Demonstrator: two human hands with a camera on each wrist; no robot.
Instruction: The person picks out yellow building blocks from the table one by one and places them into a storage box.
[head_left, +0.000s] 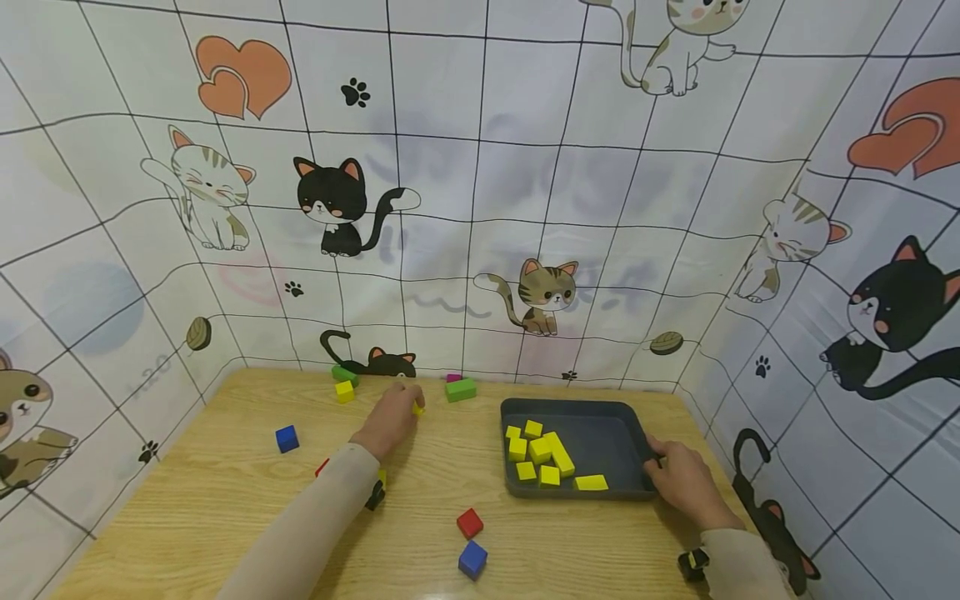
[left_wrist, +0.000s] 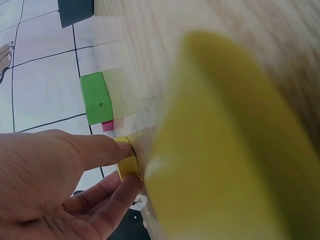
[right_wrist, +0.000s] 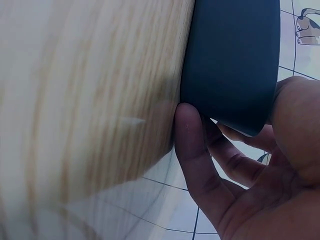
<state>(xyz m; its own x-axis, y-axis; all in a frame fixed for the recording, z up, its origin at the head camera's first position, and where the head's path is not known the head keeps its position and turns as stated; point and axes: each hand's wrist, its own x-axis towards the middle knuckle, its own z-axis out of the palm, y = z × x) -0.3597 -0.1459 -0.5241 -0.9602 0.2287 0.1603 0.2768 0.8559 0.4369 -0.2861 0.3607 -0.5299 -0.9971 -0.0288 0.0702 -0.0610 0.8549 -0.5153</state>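
Observation:
At the back of the table my left hand (head_left: 390, 419) pinches a yellow block (left_wrist: 129, 167) between thumb and fingertips, close over the wood. Just to its right lie a green block (head_left: 461, 390) and a small magenta block (head_left: 453, 377), by the wall. My right hand (head_left: 684, 482) grips the right edge of a dark grey tray (head_left: 607, 437), with fingers (right_wrist: 192, 135) against the outer wall low down and the rest of the hand at the rim. Several yellow blocks (head_left: 540, 451) lie in the tray, mostly on its left side.
Left of my left hand are a yellow block (head_left: 344, 392), another green block (head_left: 345, 375) and a blue block (head_left: 287, 438). A red block (head_left: 322, 467) is partly hidden by my left sleeve. Nearer the front sit a red block (head_left: 470, 523) and a blue block (head_left: 472, 560).

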